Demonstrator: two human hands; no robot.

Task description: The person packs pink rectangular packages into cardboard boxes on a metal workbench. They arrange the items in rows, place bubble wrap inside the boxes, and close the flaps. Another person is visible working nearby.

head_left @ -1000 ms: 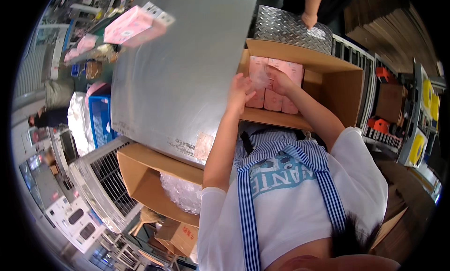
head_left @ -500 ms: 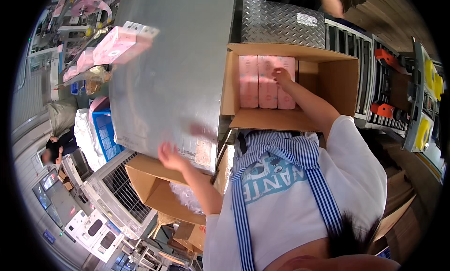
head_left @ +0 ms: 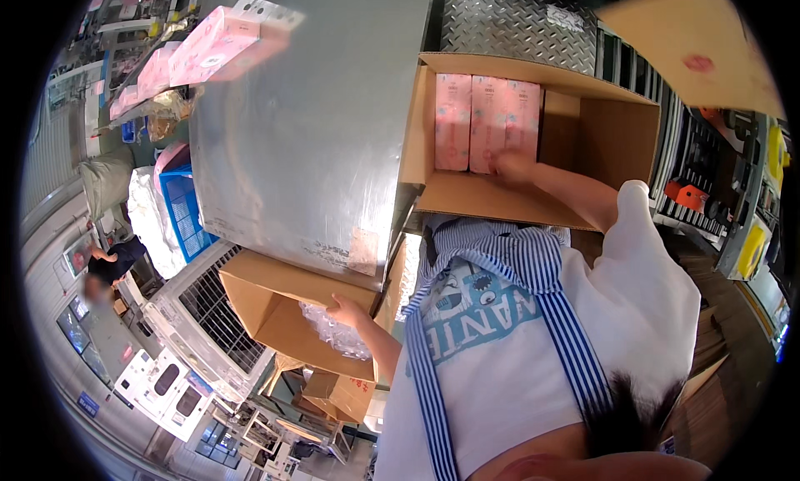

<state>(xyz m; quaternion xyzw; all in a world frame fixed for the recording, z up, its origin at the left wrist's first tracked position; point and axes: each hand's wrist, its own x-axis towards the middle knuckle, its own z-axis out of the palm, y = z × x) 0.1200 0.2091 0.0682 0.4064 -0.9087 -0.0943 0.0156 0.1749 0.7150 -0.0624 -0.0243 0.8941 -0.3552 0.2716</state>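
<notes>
Left hand [head_left: 343, 309] leaves bench [head_left: 308, 148] for clear plastic [head_left: 332, 331] in lower carton [head_left: 260, 294]; right hand [head_left: 510, 166] shifts nearer along pink printed packs [head_left: 452, 123] inside upper carton [head_left: 492, 199] — both grips impossible to tell, work apparently spanning two cartons.

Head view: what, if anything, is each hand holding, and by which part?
It cannot be told. The right grip is at the near end of the pink packs; the left grip is over the clear plastic.

Right arm [head_left: 577, 194] extended forward, right grip [head_left: 512, 166] blurred; left grip [head_left: 344, 310] lower, leftward
</notes>
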